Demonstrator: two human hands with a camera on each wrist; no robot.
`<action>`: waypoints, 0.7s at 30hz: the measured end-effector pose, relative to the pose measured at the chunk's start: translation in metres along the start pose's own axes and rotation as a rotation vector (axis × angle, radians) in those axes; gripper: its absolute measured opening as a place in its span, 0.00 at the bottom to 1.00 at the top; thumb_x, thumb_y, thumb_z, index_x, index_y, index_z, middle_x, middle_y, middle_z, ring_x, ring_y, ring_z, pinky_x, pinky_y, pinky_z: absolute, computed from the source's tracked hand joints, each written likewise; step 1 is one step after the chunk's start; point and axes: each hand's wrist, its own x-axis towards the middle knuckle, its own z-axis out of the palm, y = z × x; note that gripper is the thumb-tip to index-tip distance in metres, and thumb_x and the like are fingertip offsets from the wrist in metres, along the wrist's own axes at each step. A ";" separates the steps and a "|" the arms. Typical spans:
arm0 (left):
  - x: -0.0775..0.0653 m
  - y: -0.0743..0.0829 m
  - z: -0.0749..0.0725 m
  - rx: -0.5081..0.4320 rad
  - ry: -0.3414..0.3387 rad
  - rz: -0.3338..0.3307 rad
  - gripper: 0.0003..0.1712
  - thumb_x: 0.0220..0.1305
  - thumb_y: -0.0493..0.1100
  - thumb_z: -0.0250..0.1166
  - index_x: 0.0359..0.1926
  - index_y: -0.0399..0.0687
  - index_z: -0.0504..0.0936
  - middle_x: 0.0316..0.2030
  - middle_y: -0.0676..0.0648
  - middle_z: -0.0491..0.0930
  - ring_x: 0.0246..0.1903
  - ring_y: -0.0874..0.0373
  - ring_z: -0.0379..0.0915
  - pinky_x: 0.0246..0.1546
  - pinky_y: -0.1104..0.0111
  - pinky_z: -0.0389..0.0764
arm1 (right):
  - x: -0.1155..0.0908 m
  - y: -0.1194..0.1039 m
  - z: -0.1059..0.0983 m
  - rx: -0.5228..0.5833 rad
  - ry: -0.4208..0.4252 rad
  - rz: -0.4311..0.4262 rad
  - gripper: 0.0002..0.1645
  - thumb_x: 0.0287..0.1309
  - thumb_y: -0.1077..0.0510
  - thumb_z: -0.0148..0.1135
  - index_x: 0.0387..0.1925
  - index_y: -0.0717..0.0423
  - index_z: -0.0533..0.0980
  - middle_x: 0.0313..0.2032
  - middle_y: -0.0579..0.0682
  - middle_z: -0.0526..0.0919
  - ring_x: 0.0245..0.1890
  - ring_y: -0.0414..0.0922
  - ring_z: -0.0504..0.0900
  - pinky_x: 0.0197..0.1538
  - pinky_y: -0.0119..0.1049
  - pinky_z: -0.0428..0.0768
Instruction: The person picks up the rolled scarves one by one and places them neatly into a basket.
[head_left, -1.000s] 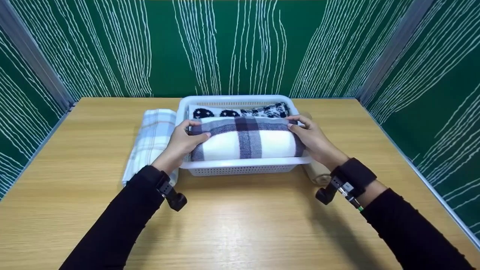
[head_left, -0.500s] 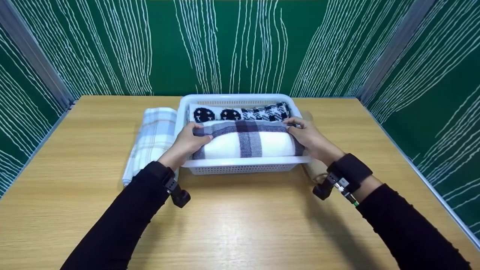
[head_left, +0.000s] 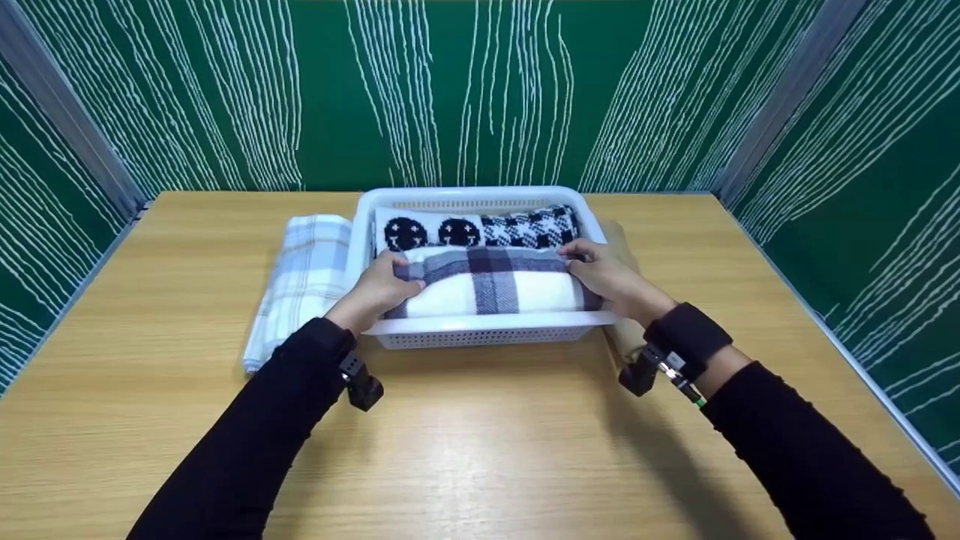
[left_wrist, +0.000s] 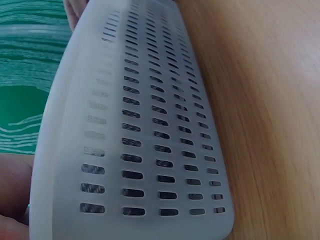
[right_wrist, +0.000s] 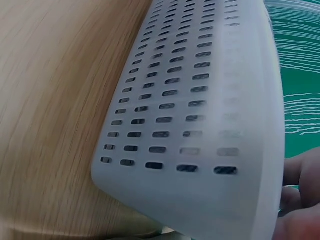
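Observation:
A rolled plaid cloth, white with grey and dark bands, lies in the front of a white plastic basket. My left hand grips its left end, thumb on top and fingers behind. At the right end my right hand pinches the cloth between thumb and fingers. Behind it in the basket sits a black-and-white patterned knit cloth. Both wrist views are mostly filled by the basket's slotted front wall, with a few fingertips showing past the rim in the right one.
A folded pale blue and white plaid cloth lies left of the basket. On the right, a tan rolled cloth is partly hidden by the basket and my arm. Green walls with white streaks stand behind the wooden table.
Both hands have shifted slightly inward, drawing the plaid roll's back edge toward me. More of the black-and-white knit cloth now shows behind it.

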 end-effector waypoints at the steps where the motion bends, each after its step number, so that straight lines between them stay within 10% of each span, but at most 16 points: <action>1: 0.000 0.000 0.000 0.002 -0.002 -0.004 0.28 0.66 0.34 0.57 0.62 0.32 0.56 0.61 0.33 0.59 0.59 0.45 0.58 0.62 0.57 0.61 | 0.001 0.000 0.001 0.000 0.000 -0.009 0.16 0.68 0.66 0.43 0.54 0.66 0.68 0.59 0.61 0.64 0.50 0.50 0.66 0.48 0.35 0.69; 14: 0.011 -0.003 0.007 0.092 -0.045 -0.062 0.30 0.64 0.30 0.58 0.60 0.30 0.52 0.58 0.32 0.60 0.56 0.45 0.60 0.59 0.59 0.66 | 0.002 0.005 0.007 -0.057 -0.052 -0.068 0.15 0.61 0.74 0.41 0.49 0.71 0.68 0.55 0.63 0.68 0.53 0.52 0.65 0.52 0.34 0.66; 21: 0.013 -0.002 0.007 0.086 -0.097 -0.100 0.51 0.66 0.30 0.55 0.69 0.30 0.21 0.70 0.30 0.44 0.59 0.44 0.59 0.57 0.62 0.66 | 0.003 0.006 0.008 -0.068 -0.054 -0.108 0.15 0.60 0.74 0.41 0.48 0.71 0.68 0.56 0.64 0.68 0.54 0.53 0.65 0.54 0.35 0.64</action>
